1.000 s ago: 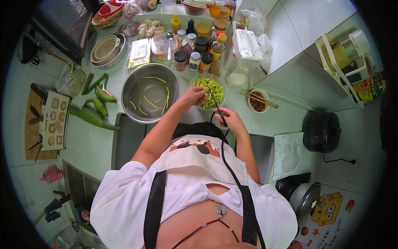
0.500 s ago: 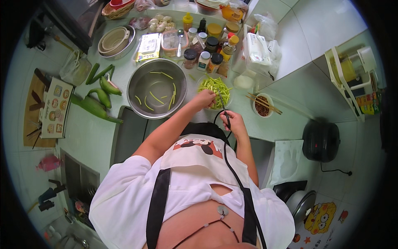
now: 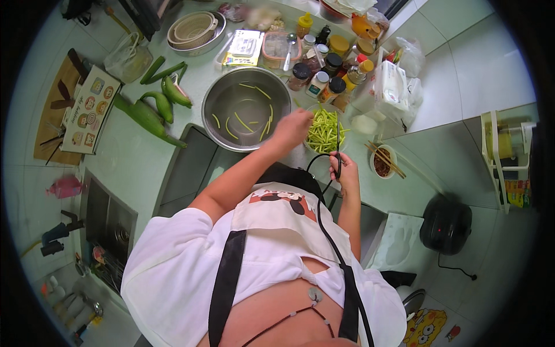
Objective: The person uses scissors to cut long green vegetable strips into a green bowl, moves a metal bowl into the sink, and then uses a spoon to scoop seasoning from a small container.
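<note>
My right hand (image 3: 346,169) is closed round the black handles of scissors (image 3: 338,134), whose blades point away from me over a bowl. That clear bowl (image 3: 345,114) is heaped with cut green stalk pieces (image 3: 325,132). My left hand (image 3: 293,130) is between this bowl and a steel basin (image 3: 206,103), beside the heap. Its fingers are drawn together and slightly blurred, so what they hold, if anything, is hidden. Several loose green stalks (image 3: 241,121) lie apart in the basin.
Green gourds (image 3: 141,118) lie left of the basin. Bottles and jars (image 3: 317,84) crowd the counter behind the bowl. At the right are a small bowl (image 3: 394,151) with chopsticks across it and a black appliance (image 3: 445,225). A sink (image 3: 110,208) is at far left.
My left hand has moved from the scissor blades toward the left side of the stalk bowl. My right hand still holds the scissors. The whole view has shifted and turned somewhat.
</note>
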Tool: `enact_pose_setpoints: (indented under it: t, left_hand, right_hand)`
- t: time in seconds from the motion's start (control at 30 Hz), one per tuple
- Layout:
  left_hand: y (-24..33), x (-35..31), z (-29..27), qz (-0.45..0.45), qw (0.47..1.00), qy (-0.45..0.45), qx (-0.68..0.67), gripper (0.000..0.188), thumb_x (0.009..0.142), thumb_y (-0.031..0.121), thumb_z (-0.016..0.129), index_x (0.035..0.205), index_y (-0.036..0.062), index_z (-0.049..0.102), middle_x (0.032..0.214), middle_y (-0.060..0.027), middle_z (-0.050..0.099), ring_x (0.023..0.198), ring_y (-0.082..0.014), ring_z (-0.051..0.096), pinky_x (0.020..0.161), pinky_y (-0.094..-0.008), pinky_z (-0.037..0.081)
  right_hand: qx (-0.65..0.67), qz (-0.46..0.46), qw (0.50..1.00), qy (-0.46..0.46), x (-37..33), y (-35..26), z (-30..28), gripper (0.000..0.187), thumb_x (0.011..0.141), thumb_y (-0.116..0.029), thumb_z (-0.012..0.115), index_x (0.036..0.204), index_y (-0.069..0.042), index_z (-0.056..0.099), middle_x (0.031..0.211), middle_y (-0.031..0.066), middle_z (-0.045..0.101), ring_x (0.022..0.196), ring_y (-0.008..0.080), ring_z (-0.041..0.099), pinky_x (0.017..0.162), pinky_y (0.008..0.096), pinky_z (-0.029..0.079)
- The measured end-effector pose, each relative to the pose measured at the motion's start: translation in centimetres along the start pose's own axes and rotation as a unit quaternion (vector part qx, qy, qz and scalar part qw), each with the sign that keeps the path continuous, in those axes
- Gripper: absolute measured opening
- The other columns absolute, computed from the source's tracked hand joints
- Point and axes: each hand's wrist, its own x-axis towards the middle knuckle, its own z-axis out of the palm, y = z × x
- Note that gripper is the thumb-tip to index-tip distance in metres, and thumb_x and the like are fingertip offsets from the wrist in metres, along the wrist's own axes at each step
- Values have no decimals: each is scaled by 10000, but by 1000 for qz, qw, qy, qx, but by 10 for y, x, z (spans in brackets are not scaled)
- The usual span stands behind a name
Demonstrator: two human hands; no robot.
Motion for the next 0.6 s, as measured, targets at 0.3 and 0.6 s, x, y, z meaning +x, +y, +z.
enact_pose_setpoints:
  t: [0.3, 0.6]
  left_hand:
    - [-100, -42, -144, -105, 920, -29, 376, 190, 684, 21, 536, 866, 75, 541, 894, -100, 526, 872, -292, 525, 712, -383, 482]
    - [-113, -34, -148, -1, 795, -227, 562, 109, 654, 145, 595, 742, 175, 653, 867, 4, 527, 955, -179, 438, 812, -363, 316]
  right_hand:
    - [-21, -22, 1000, 3, 9, -2, 20, 203, 793, -191, 591, 954, -70, 564, 574, -7, 526, 390, 52, 449, 343, 168, 271]
    - [23, -28, 999, -15, 11, -14, 43, 229, 784, -118, 602, 970, 4, 548, 602, 27, 526, 445, 70, 469, 388, 191, 366]
